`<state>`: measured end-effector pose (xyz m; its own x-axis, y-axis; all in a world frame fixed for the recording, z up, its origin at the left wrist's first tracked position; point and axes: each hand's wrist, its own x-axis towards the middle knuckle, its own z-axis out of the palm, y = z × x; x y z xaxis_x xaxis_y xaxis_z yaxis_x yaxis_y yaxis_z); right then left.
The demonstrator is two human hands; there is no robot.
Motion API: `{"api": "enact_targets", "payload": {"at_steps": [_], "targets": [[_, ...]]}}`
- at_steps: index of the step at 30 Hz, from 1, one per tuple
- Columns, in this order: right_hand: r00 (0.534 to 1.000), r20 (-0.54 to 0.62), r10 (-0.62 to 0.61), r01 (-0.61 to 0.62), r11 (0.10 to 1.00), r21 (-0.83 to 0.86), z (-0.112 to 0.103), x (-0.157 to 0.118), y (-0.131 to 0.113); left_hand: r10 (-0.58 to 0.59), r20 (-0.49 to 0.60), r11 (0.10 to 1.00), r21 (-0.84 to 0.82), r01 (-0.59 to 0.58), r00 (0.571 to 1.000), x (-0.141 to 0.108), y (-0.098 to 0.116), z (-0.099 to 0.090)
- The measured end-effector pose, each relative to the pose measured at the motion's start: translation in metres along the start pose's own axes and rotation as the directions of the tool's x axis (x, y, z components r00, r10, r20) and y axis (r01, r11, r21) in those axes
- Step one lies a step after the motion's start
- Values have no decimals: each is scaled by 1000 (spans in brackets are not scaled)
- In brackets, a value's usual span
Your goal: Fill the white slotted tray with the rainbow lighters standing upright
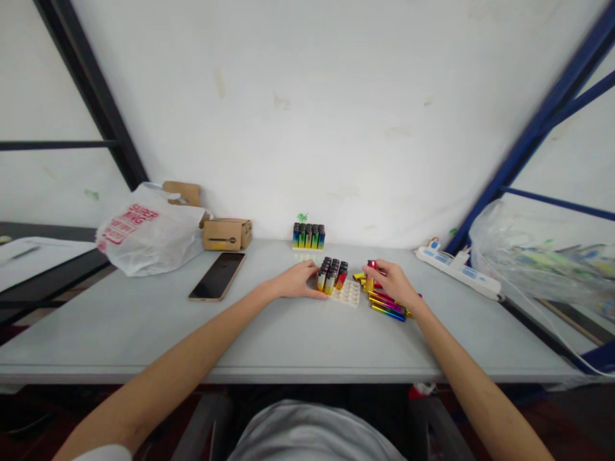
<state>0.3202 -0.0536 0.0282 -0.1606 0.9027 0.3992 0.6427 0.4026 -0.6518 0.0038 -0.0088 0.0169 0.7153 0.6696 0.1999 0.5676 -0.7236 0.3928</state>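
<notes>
My left hand curves around the left end of a white tray with round holes, thumb in front and fingers behind. Several black-topped lighters stand upright in the tray's left part, their bodies yellow, clear and red. The holes at its right end hold nothing. Just right of the tray, my right hand pinches a gold lighter with a red upper end, held upright. Under and beside that hand lies a loose pile of shiny metallic lighters in gold, pink and blue.
A second set of lighters stands by the wall. On the left are a phone, a cardboard box and a white plastic bag. A power strip with plugs lies at the right, beside a blue frame.
</notes>
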Motion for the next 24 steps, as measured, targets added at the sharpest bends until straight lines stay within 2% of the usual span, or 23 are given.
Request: {"api": "enact_targets", "payload": {"at_steps": [4, 8, 11, 13, 15, 19, 24], "targets": [[999, 41, 16, -22, 988, 150, 6, -1, -8, 8, -16, 1000, -8, -8, 1000, -1, 0, 1], [977, 204, 56, -134, 909, 395, 10, -5, -20, 15, -19, 1000, -18, -15, 1000, -1, -1, 1], [963, 234, 136, -236, 847, 477, 18, -5, -25, 9, -17, 1000, -19, -10, 1000, -1, -2, 2], [956, 215, 201, -281, 841, 461, 23, -4, -24, 6, -21, 1000, -25, -7, 1000, -1, -2, 2], [958, 175, 227, -280, 872, 402, 29, -3, -23, 6, -27, 999, -35, -7, 1000, -1, -2, 2], [975, 57, 215, -223, 949, 224, 35, -3, -20, 9, -28, 999, -38, -10, 1000, -1, -2, 2], [987, -31, 155, -151, 983, 103, 36, -4, -18, -4, -20, 1000, -20, 3, 1000, -1, -1, 1]]}}
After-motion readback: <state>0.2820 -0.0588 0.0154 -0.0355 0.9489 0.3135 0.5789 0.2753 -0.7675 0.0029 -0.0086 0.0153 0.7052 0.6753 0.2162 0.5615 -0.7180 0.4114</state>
